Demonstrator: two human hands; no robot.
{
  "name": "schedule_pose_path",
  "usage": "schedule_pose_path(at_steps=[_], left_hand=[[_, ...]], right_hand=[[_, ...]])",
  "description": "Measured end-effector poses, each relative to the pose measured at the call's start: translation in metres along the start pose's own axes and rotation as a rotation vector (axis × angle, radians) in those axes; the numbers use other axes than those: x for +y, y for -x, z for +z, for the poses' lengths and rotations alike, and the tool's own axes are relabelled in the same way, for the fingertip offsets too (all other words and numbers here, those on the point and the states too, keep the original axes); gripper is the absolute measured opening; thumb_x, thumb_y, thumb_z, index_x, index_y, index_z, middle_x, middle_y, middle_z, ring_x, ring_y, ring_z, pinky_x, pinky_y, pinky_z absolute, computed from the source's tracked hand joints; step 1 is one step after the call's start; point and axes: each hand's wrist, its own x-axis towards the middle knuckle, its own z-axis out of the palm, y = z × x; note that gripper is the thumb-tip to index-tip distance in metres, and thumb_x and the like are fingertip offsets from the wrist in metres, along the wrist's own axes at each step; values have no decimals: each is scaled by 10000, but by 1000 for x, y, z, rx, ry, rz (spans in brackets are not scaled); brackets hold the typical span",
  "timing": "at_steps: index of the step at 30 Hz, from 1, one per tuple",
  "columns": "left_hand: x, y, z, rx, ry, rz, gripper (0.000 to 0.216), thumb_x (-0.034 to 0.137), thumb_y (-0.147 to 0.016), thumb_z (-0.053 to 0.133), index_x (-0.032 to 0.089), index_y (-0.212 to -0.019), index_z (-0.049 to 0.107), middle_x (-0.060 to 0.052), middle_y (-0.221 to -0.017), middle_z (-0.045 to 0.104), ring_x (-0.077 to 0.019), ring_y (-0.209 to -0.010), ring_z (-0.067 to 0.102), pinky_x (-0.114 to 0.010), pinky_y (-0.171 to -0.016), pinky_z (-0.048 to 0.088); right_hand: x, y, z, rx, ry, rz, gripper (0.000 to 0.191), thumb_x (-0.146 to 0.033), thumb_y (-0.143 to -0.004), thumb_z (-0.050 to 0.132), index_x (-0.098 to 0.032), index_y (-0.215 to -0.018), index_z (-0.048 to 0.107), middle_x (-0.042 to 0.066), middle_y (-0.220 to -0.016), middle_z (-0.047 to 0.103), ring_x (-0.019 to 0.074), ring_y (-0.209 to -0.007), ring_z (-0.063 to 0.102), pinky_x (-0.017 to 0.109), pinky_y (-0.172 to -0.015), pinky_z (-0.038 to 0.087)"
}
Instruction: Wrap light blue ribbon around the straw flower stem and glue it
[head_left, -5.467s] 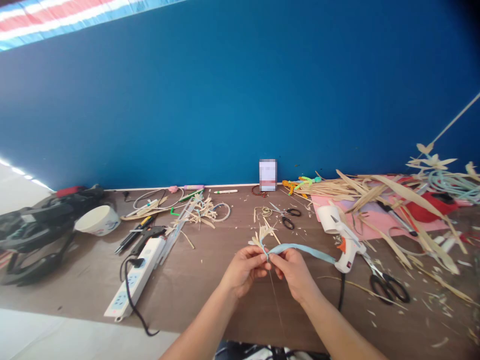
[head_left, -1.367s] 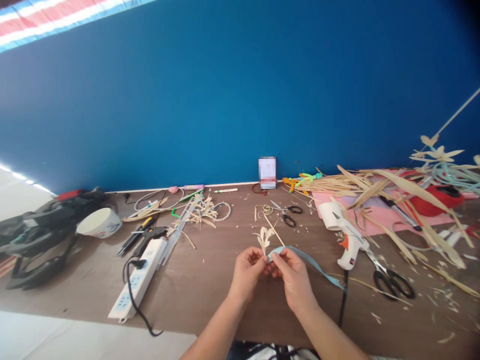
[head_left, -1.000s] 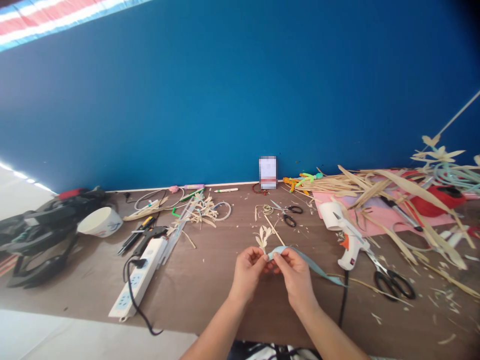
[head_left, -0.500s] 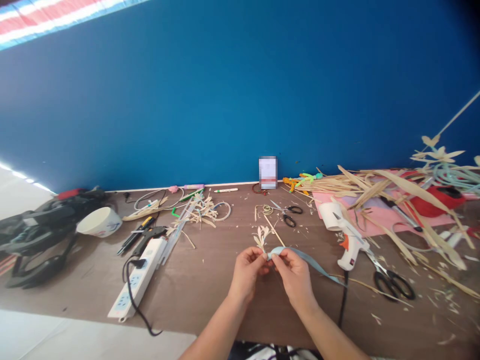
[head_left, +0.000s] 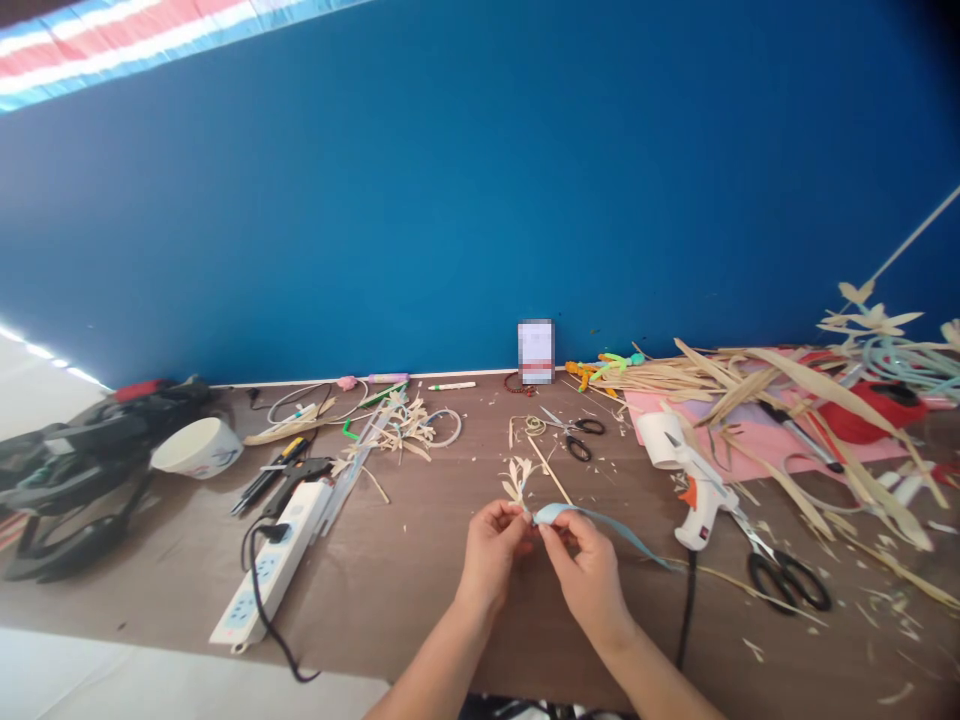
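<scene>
Between the thumb and fingers of my left hand (head_left: 495,545) is the base of a small cream flower (head_left: 517,480), its petals pointing up and away from me. My right hand (head_left: 583,560) pinches a light blue ribbon (head_left: 622,530) close to that base. From there the ribbon's loose end trails right across the table. The fingertips of both hands nearly meet, and the spot where ribbon and flower stem join is partly hidden by them. A thin pale stick (head_left: 551,470) lies just beyond my hands.
Right of my hands lie a white glue gun (head_left: 701,510), black-handled scissors (head_left: 787,580) and dried husk strips (head_left: 720,375) on pink paper. Smaller scissors (head_left: 577,435) lie farther back. On the left are a power strip (head_left: 274,575), a dark glue gun (head_left: 296,485) and a white bowl (head_left: 199,448).
The ribbon near my fingers shows a smaller loop, and my right hand has shifted slightly at the stem. The whole view has tilted a little. Both hands keep their pinch.
</scene>
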Motion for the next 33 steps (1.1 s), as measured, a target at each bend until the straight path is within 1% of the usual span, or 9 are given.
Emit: schedule_pose_path(at_steps=[3,8,14,17,19,23,27,30,33], left_hand=[[-2,-2,0,8,-24,31,217,259,-568,681,133,-636,518,27,-557,542,-60,-471,488,-150,-436,369],[-7,-3,-2,15,21,60,200,247,-573,672,136,-632,518,38,-549,514,-51,-469,455,-155,-458,357],[-8,-2,-2,-4,62,80,196,256,-583,664,143,-638,514,37,-553,518,-59,-479,465,-168,-489,357],[-8,-3,-2,-4,56,76,197,258,-583,664,143,-640,514,35,-558,524,-62,-483,474,-170,-489,351],[-7,-3,-3,12,61,73,197,254,-581,666,143,-636,514,37,-547,520,-61,-476,468,-169,-484,345],[-6,-3,-3,22,78,76,189,239,-576,668,141,-627,515,44,-520,512,-53,-453,439,-171,-479,337],[-6,-1,-2,28,66,85,187,235,-573,674,138,-629,524,43,-536,513,-55,-473,447,-173,-501,349],[-7,-1,-2,20,58,91,188,243,-579,675,136,-640,534,36,-553,519,-59,-494,457,-174,-511,358],[-7,-1,-4,9,67,48,210,254,-564,690,135,-642,536,26,-566,532,-67,-511,476,-180,-521,373]], right_hand=[[1,1,0,6,12,-11,81,-232,-781,489,-184,-754,549,41,-744,574,167,-690,537,271,-652,423],[0,1,2,-29,-10,33,86,-244,-791,471,-190,-750,524,30,-725,562,161,-664,526,260,-620,424],[-1,1,4,-33,-44,29,69,-246,-787,473,-190,-765,507,32,-751,554,159,-675,538,262,-625,439],[-2,-1,4,-37,-112,76,82,-258,-790,465,-186,-804,503,38,-772,565,157,-680,555,257,-614,452],[-2,-3,4,-74,-118,116,86,-257,-768,493,-186,-815,499,25,-734,563,154,-657,555,254,-595,454],[3,-5,7,-125,-53,137,76,-225,-708,545,-192,-745,488,-13,-626,532,140,-585,528,251,-563,441],[7,-5,10,-85,-50,116,61,-230,-724,514,-190,-691,480,-2,-622,554,143,-579,533,259,-561,434],[6,-6,9,-95,-44,124,87,-242,-740,500,-191,-672,485,4,-615,568,146,-565,537,262,-551,427],[3,-7,7,-99,-55,146,116,-268,-740,512,-188,-657,499,6,-603,570,146,-555,533,263,-546,423]])
